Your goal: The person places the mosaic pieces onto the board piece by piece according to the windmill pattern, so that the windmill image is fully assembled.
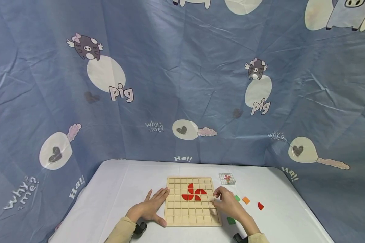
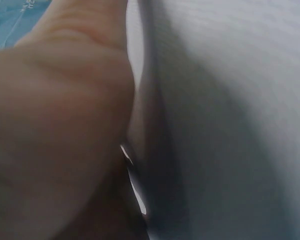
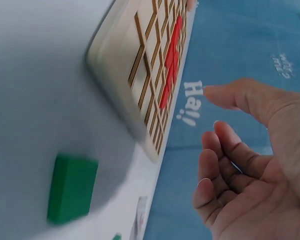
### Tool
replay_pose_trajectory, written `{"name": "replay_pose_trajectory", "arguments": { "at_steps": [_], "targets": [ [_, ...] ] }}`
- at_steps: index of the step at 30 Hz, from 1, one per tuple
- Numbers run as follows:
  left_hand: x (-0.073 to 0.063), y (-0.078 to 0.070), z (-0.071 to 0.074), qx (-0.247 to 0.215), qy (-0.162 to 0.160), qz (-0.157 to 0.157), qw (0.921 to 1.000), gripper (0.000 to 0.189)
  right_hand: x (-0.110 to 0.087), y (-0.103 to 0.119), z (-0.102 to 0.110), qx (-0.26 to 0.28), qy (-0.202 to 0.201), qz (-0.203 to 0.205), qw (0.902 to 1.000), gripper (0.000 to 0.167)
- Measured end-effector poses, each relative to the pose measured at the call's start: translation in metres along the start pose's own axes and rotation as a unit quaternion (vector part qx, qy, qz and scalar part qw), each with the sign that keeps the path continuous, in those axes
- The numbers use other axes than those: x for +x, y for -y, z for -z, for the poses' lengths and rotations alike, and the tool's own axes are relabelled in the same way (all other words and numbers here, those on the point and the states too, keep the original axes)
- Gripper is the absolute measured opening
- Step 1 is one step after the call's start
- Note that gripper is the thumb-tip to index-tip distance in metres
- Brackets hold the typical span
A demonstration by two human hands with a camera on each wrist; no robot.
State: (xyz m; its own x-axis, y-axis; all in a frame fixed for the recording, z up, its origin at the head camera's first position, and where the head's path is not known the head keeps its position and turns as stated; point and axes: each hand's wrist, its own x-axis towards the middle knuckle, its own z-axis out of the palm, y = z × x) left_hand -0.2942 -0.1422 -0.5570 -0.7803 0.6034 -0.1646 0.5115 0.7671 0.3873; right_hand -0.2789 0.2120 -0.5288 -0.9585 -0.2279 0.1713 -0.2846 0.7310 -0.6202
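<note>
Red pinwheel point(image 1: 190, 191) laying, apparently one piece short. Left hand point(image 1: 150, 206), fingers spread, borders the grid board point(image 1: 185, 213); right hand point(image 1: 231, 204), fingers loosely bent, appears empty. Next likely: pinching the loose red quarter point(image 1: 260, 206) rightward on the tabletop point(image 1: 134, 182).

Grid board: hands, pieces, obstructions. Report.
Left hand at left edge of grid board. Right hand empty. Red pieces on it form a pinwheel. In head view, right hand partly hides board's right edge.

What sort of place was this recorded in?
Probably an indoor tabletop recording spot: blue pig-print fabric hangs around a white-topped table bearing a gridded wooden board.
</note>
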Motion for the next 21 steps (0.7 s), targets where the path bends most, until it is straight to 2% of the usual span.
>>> {"name": "replay_pose_trajectory", "arguments": {
  "at_steps": [7,15,21],
  "targets": [
    [-0.001,0.0,0.0,-0.011,-0.002,-0.001,0.9999,0.131,-0.011,-0.013,0.015,-0.006,-0.02,-0.04,0.999,0.03],
    [0.0,0.0,0.0,-0.002,-0.004,0.001,1.0,0.132,-0.024,-0.028,0.033,-0.015,-0.037,-0.081,0.9959,0.029],
    [0.0,0.0,-0.001,0.003,-0.004,0.003,1.0,0.132,-0.035,-0.044,0.049,-0.011,-0.045,-0.092,0.9946,0.03]
  ]
}}
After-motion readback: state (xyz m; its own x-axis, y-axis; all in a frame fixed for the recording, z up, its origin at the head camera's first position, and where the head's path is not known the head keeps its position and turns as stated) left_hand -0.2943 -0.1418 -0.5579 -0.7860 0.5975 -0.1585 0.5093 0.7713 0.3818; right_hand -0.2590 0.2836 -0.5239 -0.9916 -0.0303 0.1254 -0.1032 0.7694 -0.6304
